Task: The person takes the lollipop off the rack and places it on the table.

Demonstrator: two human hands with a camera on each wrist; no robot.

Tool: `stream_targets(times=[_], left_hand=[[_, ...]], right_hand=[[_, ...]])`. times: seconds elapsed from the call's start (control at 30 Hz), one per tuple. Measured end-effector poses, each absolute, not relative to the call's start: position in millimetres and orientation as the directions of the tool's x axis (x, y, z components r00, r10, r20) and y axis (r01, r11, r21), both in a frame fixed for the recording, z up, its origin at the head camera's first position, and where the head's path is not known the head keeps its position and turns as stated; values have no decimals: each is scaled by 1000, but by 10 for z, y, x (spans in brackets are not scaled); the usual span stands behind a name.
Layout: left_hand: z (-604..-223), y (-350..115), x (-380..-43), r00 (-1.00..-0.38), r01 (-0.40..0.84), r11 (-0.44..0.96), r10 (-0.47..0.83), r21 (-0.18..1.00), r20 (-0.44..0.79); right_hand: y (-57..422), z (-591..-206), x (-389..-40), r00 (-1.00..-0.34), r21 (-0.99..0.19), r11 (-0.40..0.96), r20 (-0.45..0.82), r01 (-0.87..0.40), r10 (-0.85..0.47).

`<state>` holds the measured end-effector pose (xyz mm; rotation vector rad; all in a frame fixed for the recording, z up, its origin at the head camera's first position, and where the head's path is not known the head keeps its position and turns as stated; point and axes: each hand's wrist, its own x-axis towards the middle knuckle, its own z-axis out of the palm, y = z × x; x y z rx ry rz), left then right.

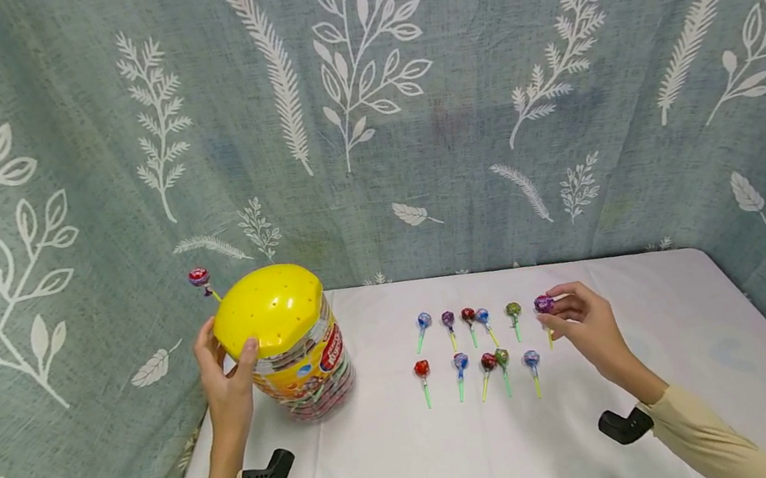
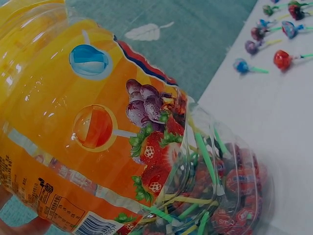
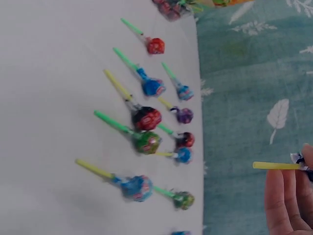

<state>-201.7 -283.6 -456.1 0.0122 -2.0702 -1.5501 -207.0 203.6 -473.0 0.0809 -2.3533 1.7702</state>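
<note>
My left hand [image 1: 227, 379] grips a clear plastic lollipop jar [image 1: 303, 379] by its yellow domed lid [image 1: 275, 303], thumb at the front and fingers round the left side. The jar leans, and its colourful fruit label [image 2: 98, 112] faces the left wrist camera. Lollipops and sticks show through the clear base. Beyond the lid's left edge, a red-and-purple lollipop [image 1: 199, 277] sticks out on a yellow stick. Over the right end of the laid-out candies, my right hand [image 1: 588, 327] pinches a purple lollipop [image 1: 544, 303], its yellow stick [image 3: 274, 165] pointing down in the head view.
Several lollipops lie in two loose rows on the white tablecloth [image 1: 405, 463], heads pointing away. They include a red one [image 1: 422, 369], a green one [image 1: 512, 309] and a blue one [image 1: 531, 359]. A leaf-patterned curtain [image 1: 457, 133] hangs behind the table.
</note>
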Motion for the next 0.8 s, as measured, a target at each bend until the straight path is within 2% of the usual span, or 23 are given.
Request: stream_targets(times=[0.23,0.5,0.8], left_hand=[[-4554,-2830,-2008,-851,312,335,-317,889,419],[-4552,-2829,-2006,-856,280,348,-332,895,396],[-4561,-2848,-1996,-854,292,357,-320,887,410]], right_hand=[[2096,-5035,-2007,-988,-956,292,60,-16,140],[2146,-5444,-2043,-980,-883,459,-5,97,197],[2193,-5637,-2087,-978,-796,583,-46,160,205]])
